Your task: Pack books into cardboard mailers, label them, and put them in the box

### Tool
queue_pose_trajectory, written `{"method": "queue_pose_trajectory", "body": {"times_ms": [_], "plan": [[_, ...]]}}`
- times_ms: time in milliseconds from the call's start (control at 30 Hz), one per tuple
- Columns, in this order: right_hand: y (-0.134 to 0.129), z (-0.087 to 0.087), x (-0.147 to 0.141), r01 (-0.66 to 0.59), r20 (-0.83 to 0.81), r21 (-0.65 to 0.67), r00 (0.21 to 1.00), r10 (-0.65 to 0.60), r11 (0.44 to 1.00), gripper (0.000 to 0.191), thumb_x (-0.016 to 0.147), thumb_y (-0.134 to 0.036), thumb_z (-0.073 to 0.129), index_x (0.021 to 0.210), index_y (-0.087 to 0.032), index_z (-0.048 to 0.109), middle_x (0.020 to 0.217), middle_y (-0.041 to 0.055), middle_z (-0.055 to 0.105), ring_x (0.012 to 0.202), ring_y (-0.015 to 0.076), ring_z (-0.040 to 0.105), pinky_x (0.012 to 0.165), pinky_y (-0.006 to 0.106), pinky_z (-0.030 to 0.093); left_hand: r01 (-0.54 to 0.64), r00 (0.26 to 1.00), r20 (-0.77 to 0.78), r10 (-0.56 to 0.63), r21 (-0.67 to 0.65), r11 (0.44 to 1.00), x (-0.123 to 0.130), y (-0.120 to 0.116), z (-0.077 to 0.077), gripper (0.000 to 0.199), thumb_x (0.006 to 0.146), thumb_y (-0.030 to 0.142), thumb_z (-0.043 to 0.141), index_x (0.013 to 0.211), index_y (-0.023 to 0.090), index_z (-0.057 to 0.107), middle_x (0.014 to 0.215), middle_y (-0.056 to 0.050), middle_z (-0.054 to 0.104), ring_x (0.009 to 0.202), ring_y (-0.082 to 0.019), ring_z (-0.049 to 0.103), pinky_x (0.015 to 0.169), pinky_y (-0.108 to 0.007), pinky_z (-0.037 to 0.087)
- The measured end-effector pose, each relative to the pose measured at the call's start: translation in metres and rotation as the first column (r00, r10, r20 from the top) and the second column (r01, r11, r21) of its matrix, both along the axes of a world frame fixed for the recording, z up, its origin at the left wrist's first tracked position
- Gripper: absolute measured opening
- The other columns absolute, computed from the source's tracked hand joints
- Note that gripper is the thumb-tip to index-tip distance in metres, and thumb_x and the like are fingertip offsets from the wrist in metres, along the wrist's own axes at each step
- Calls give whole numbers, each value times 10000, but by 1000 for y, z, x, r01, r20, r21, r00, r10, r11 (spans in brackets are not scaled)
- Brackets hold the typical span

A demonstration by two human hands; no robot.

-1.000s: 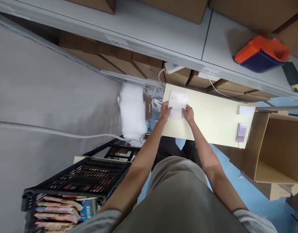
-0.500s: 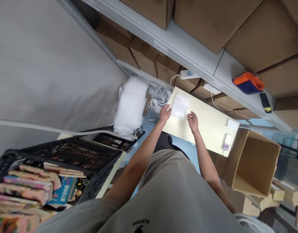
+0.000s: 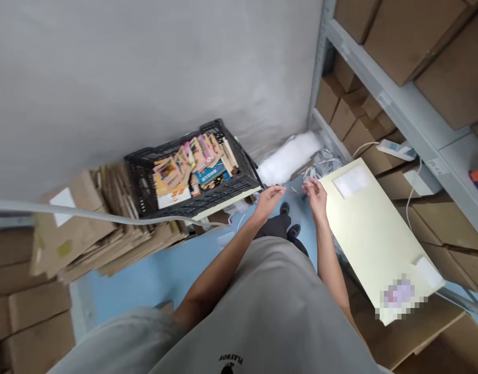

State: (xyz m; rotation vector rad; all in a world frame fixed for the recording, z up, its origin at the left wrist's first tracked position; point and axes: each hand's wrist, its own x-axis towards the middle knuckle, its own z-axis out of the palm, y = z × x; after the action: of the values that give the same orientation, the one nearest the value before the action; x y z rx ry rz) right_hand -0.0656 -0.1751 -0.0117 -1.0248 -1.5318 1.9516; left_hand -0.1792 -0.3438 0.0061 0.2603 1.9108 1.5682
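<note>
Here, laid flat on a pale table, just beyond and to the right of the right hand: a white padded piece, probably set broad side down to lie steady within reach. At the table's near end, well apart from both hands: a white item and a purple item, the latter blurred beyond identification, perhaps kept aside to be out of the way. Beyond the hands, low by the wall: white padding, seemingly piled there for compactness. Left of the left hand: a black crate, open side up, presumably for access to the overlapping booklets inside. Farther left: flattened cardboard, probably packed face to face to save room.

Hands: apart from each other, above the blue floor, between crate and table. Left: half open, fingers loosely extended, no object discernible; nearest to the crate. Right: fingers bent yet loose, likewise without visible load; close to the table corner, contact impossible to tell.
</note>
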Motion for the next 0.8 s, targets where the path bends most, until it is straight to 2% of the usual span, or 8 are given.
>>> {"method": "queue_pose_trajectory", "body": {"times_ms": [133, 333, 433, 533, 633, 733, 800], "plan": [[-55, 14, -15, -139, 0, -12, 990, 139, 990, 541, 949, -641, 738, 1287, -220, 720, 1265, 151, 844, 1095, 275, 825, 1013, 438, 665, -149, 988, -34, 151, 44, 988, -3, -66, 18, 213, 927, 408, 777, 1058, 252, 838, 1204, -84, 858, 1178, -272, 782, 1141, -456, 600], [-125, 34, -51, -285, -36, -10, 958, 284, 959, 419, 971, -581, 747, 1235, -257, 739, 1212, 105, 863, 1064, 274, 821, 1048, 477, 667, -323, 943, -39, 331, 137, 936, -24, -128, 38, 249, 949, 427, 761, 1103, 239, 812, 1272, -103, 847, 1235, -260, 771, 1122, -410, 597], [-170, 46, -80, -399, -34, 19, 916, 400, 917, 435, 971, -604, 756, 1224, -249, 750, 1200, 111, 865, 1058, 272, 818, 1037, 471, 668, -404, 904, -75, 422, 181, 897, -41, -172, 47, 287, 984, 488, 741, 1102, 233, 801, 1308, -105, 843, 1268, -268, 765, 1125, -413, 602], [-230, 56, -115, -511, -57, 67, 856, 515, 857, 492, 963, -652, 755, 1224, -235, 753, 1205, 127, 861, 1046, 271, 824, 1008, 450, 670, -478, 855, -87, 511, 247, 843, -59, -235, 50, 281, 970, 481, 749, 1090, 234, 805, 1267, -99, 847, 1249, -271, 773, 1122, -423, 610], [-303, 59, -153, -617, -84, 116, 775, 627, 778, 494, 966, -657, 752, 1232, -241, 754, 1196, 123, 863, 1023, 272, 834, 983, 443, 671, -571, 785, -74, 615, 300, 764, -76, -314, 46, 235, 933, 437, 760, 1066, 250, 809, 1229, -83, 848, 1231, -272, 785, 1107, -434, 623], [-382, 52, -189, -705, -77, 134, 693, 717, 696, 479, 970, -654, 744, 1214, -242, 757, 1157, 113, 867, 988, 266, 838, 951, 426, 676, -672, 702, -35, 711, 298, 678, -90, -396, 36, 226, 910, 424, 763, 1060, 259, 799, 1251, -81, 844, 1229, -264, 791, 1105, -431, 630], [-431, 43, -210, -737, -20, 135, 666, 745, 662, 470, 964, -652, 747, 1192, -241, 759, 1146, 109, 866, 973, 256, 837, 919, 404, 677, -729, 660, 26, 751, 264, 632, -95, -445, 26, 258, 897, 437, 779, 1078, 253, 784, 1275, -98, 841, 1219, -257, 799, 1115, -434, 629]]}}
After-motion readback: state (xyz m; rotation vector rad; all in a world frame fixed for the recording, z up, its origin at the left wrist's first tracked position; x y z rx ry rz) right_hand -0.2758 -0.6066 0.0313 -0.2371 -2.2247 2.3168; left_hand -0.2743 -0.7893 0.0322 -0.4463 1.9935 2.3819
